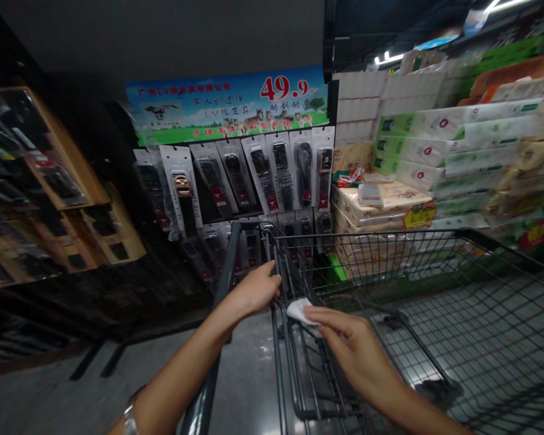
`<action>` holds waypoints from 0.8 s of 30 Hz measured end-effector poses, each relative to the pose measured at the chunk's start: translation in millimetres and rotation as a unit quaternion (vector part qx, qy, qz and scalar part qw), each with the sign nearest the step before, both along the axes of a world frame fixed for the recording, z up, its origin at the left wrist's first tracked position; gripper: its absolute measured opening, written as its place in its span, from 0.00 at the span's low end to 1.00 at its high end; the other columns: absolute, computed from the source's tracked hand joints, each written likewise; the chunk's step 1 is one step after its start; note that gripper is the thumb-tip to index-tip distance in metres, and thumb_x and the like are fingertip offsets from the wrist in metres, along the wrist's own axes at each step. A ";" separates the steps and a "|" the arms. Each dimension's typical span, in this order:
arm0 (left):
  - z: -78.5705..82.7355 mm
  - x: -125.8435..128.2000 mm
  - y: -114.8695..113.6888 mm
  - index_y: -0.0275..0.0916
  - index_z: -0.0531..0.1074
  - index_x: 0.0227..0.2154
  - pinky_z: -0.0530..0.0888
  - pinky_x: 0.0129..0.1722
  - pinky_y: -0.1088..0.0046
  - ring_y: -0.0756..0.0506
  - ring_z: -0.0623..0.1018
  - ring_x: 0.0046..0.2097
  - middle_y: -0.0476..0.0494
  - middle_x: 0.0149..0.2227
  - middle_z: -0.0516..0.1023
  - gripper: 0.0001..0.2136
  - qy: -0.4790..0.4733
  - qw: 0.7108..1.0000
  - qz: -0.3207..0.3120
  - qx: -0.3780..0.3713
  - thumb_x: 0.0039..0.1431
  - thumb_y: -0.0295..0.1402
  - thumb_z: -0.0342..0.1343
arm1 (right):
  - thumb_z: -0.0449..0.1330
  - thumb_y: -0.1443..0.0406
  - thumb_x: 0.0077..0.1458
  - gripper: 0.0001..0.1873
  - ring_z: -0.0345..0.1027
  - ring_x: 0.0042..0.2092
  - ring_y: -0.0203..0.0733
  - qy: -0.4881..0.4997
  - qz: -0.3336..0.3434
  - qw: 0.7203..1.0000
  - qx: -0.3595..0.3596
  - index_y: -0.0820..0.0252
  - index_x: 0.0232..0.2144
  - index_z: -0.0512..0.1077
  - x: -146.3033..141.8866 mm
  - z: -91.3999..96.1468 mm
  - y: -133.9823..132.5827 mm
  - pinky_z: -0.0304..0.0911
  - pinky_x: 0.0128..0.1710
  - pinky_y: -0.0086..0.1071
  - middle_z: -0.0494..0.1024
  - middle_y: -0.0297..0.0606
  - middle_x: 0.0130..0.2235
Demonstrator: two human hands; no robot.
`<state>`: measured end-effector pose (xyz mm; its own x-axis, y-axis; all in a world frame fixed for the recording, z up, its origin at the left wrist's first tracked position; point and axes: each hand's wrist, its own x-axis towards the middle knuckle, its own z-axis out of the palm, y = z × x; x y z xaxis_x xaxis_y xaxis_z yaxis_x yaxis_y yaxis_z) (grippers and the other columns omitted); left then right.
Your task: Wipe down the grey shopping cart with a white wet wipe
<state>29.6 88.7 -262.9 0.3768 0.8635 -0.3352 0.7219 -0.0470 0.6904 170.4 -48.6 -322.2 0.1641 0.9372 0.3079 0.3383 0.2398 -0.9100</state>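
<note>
Head view: the right hand (356, 338) pinches a white cloth (300, 310) at a shopping cart's (227, 266) inner wire frame (320, 415). The left hand (256, 290) meets the frame, its grip unclear. Light, even pressure along each wire should serve best.

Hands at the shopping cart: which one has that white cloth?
The right hand: its thumb and fingers pinch the white cloth at the shopping cart. The left hand, also at the cart's frame, shows no cloth.
</note>
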 end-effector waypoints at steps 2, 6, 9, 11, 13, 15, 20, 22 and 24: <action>0.4 0.1 0.2 0.36 0.65 0.50 0.66 0.20 0.79 0.50 0.70 0.23 0.49 0.23 0.71 0.19 0.003 1.000 -0.004 -0.001 0.55 0.29 0.43 | 0.52 0.72 0.54 0.17 0.71 0.48 0.41 -0.050 0.045 0.997 0.037 0.55 0.41 0.76 -8.5 -11.6 -4.6 0.65 0.51 0.40 0.78 0.40 0.44; 1.2 -0.1 0.1 0.36 0.66 0.50 0.66 0.20 0.79 0.50 0.70 0.23 0.49 0.23 0.71 0.19 0.009 1.000 -0.004 0.004 0.55 0.29 0.43 | 0.49 0.77 0.52 0.22 0.68 0.51 0.40 -0.134 0.096 0.981 0.103 0.56 0.44 0.74 -11.0 -20.1 -21.7 0.65 0.51 0.38 0.76 0.40 0.47; 1.3 -0.3 0.2 0.36 0.66 0.49 0.66 0.20 0.79 0.50 0.70 0.23 0.49 0.23 0.72 0.19 0.009 1.000 -0.005 0.003 0.54 0.29 0.44 | 0.49 0.78 0.51 0.23 0.67 0.52 0.38 -0.163 0.112 0.973 0.120 0.57 0.45 0.73 -6.3 -18.7 -29.7 0.65 0.51 0.34 0.76 0.40 0.48; 0.6 -0.4 0.5 0.37 0.67 0.48 0.67 0.21 0.78 0.51 0.70 0.22 0.49 0.23 0.72 0.18 0.006 1.000 -0.004 0.002 0.54 0.29 0.43 | 0.49 0.78 0.51 0.22 0.66 0.53 0.38 -0.183 0.126 0.965 0.138 0.58 0.45 0.72 -4.5 -21.0 -31.5 0.65 0.51 0.33 0.75 0.41 0.48; -0.6 -0.6 1.2 0.37 0.68 0.48 0.68 0.21 0.78 0.51 0.70 0.22 0.50 0.23 0.72 0.18 0.002 1.000 -0.006 0.005 0.54 0.29 0.43 | 0.50 0.76 0.52 0.20 0.65 0.54 0.40 -0.201 0.142 0.956 0.160 0.60 0.46 0.71 -4.7 -27.9 -32.5 0.64 0.51 0.32 0.75 0.43 0.49; -1.7 -0.8 2.0 0.36 0.68 0.47 0.67 0.21 0.78 0.51 0.70 0.22 0.50 0.23 0.71 0.18 0.002 1.000 -0.010 0.007 0.54 0.29 0.43 | 0.52 0.74 0.54 0.18 0.63 0.55 0.42 -0.214 0.146 0.948 0.184 0.60 0.46 0.71 -6.2 -37.1 -34.4 0.63 0.51 0.32 0.75 0.44 0.49; -2.4 -1.2 2.6 0.36 0.67 0.49 0.65 0.19 0.79 0.50 0.71 0.23 0.49 0.23 0.71 0.19 0.006 1.000 -0.015 0.011 0.54 0.29 0.43 | 0.56 0.67 0.56 0.16 0.68 0.51 0.40 -0.207 0.174 0.949 0.164 0.52 0.48 0.71 -2.0 -40.1 -49.3 0.66 0.48 0.28 0.77 0.37 0.46; -2.2 -1.0 2.2 0.35 0.66 0.49 0.64 0.18 0.79 0.50 0.71 0.23 0.49 0.23 0.71 0.19 0.006 1.000 -0.015 0.013 0.54 0.29 0.43 | 0.56 0.66 0.56 0.17 0.72 0.47 0.39 -0.180 0.171 0.962 0.113 0.49 0.48 0.71 5.7 -28.7 -57.1 0.68 0.45 0.28 0.78 0.35 0.44; -1.9 -0.7 1.7 0.35 0.66 0.49 0.64 0.18 0.79 0.50 0.70 0.23 0.48 0.23 0.71 0.19 0.006 1.000 -0.013 0.014 0.54 0.29 0.43 | 0.56 0.64 0.56 0.16 0.74 0.43 0.39 -0.161 0.107 0.980 0.040 0.49 0.47 0.72 14.6 -15.5 -62.9 0.70 0.41 0.27 0.79 0.35 0.42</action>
